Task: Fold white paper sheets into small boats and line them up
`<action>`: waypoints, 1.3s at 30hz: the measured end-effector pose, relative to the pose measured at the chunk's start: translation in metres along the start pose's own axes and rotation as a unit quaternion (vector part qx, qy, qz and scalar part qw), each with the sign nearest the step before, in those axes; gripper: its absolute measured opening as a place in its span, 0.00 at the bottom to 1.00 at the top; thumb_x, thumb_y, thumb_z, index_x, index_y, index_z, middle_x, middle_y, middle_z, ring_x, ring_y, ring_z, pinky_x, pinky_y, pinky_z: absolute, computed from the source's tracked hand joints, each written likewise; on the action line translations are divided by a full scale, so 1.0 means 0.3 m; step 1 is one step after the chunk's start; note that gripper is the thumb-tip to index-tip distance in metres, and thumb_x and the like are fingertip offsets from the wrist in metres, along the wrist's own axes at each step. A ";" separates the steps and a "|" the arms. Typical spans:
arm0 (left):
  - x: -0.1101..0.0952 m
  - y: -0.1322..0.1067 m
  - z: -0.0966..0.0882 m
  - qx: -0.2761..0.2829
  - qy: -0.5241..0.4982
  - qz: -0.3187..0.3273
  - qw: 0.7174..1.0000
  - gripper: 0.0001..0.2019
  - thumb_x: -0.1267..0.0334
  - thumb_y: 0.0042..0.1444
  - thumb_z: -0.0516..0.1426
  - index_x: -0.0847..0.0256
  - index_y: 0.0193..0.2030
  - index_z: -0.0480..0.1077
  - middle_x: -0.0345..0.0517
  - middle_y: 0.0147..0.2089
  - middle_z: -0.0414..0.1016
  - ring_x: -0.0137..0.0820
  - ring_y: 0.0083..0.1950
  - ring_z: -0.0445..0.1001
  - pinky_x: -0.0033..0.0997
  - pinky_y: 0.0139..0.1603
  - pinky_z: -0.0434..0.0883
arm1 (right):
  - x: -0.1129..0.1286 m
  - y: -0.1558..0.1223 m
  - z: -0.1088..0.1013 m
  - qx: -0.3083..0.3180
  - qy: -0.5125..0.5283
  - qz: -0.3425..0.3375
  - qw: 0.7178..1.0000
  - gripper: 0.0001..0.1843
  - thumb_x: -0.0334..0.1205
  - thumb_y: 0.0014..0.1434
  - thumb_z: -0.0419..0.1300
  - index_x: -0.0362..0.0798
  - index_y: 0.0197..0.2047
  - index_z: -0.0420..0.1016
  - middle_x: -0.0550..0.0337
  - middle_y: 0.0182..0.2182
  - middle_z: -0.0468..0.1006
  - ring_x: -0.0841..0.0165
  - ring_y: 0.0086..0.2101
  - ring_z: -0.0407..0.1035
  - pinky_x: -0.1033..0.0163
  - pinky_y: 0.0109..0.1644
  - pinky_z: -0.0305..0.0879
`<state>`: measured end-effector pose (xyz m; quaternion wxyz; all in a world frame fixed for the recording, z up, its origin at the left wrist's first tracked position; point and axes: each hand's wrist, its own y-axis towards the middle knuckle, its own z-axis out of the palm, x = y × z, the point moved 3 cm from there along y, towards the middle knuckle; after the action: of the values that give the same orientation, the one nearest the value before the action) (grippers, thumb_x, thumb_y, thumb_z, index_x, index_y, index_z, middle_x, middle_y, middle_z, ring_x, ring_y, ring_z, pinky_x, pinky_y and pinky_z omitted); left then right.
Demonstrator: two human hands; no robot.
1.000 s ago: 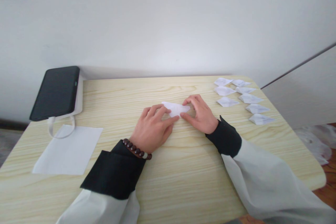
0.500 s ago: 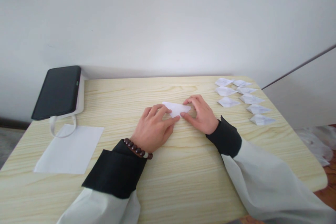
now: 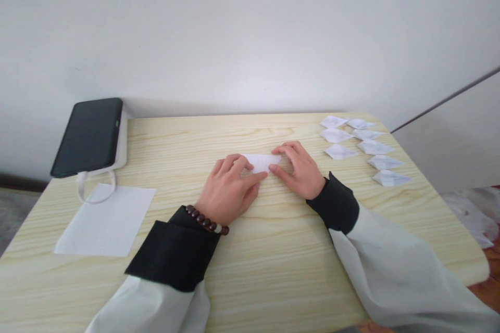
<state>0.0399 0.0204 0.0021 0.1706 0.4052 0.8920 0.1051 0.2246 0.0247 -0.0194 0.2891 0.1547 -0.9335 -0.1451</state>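
A small folded piece of white paper [image 3: 261, 161] lies on the table between my hands. My left hand [image 3: 229, 187], with a dark bead bracelet at the wrist, grips its left end, the thumb along the near edge and the fingers partly over it. At the right end, my right hand [image 3: 300, 170] pinches the paper between thumb and forefinger. The fingers hide both ends of the fold. Several folded white paper pieces [image 3: 375, 146], pointed at the ends, rest in two columns at the back right.
On the left, a black power bank or phone-like device [image 3: 89, 135] sits on a white box, with a white loop [image 3: 81, 187] hanging in front. A flat white sheet [image 3: 107, 223] lies below it. The wooden table [image 3: 273, 270] meets a white wall [image 3: 250, 36].
The folded paper has turned slightly and its top edge now lies more level. Both hands have stayed almost in place on it.
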 end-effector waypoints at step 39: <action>0.024 0.008 0.006 -0.031 -0.024 -0.037 0.999 0.13 0.64 0.60 0.52 0.57 0.49 0.72 0.50 0.50 0.70 0.39 0.51 0.66 0.44 0.50 0.66 | 0.022 -0.008 0.005 0.050 -0.040 -0.022 0.998 0.21 0.52 0.58 0.56 0.50 0.50 0.72 0.52 0.45 0.70 0.60 0.45 0.66 0.51 0.49 0.61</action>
<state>0.0378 0.0274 -0.0004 0.2085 0.3690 0.8982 0.1164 0.2191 0.0204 -0.0180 0.2397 0.1836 -0.9469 -0.1103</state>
